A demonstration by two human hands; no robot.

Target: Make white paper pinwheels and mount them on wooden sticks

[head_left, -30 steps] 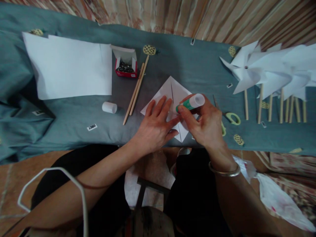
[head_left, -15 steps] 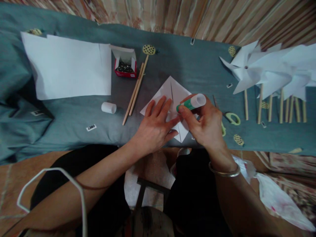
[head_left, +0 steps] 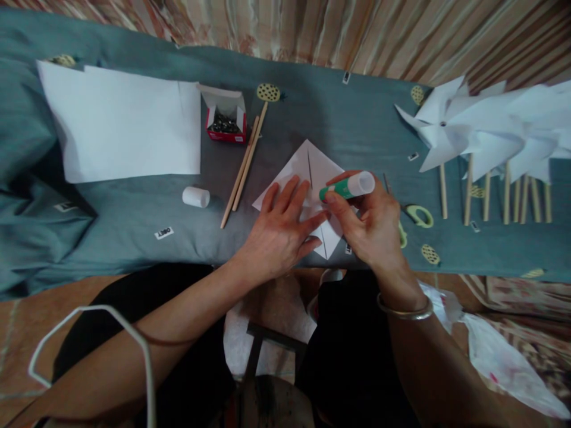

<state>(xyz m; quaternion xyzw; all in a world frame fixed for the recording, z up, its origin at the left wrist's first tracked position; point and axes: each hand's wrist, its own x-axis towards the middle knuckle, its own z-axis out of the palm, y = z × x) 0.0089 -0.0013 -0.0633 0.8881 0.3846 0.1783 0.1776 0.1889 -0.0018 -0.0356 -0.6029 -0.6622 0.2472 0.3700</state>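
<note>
A white paper square (head_left: 328, 156) lies cornerwise on the cloth, with slits running in from its corners. My left hand (head_left: 281, 229) presses flat on its left part, fingers spread. A green and white glue stick (head_left: 345, 185) is gripped in my right hand (head_left: 372, 223), tilted over the middle of the paper. Its gluing end is down near the paper's centre, partly hidden by my fingers. A white cap (head_left: 195, 197) rests on its side to the left. Green-handled scissors (head_left: 418, 215) lie beside my right hand, partly covered by it.
Two wooden sticks (head_left: 244, 169) lie left of the paper. Behind them stands an open red box (head_left: 225, 123) of small metal pieces. White sheets (head_left: 129, 128) lie at the left. Several paper pinwheels (head_left: 446, 122) on sticks overlap at the right. A patterned curtain (head_left: 312, 30) hangs behind.
The glue stick has shifted very slightly and leans a little more to the right in my right hand. My left hand stays on the paper.
</note>
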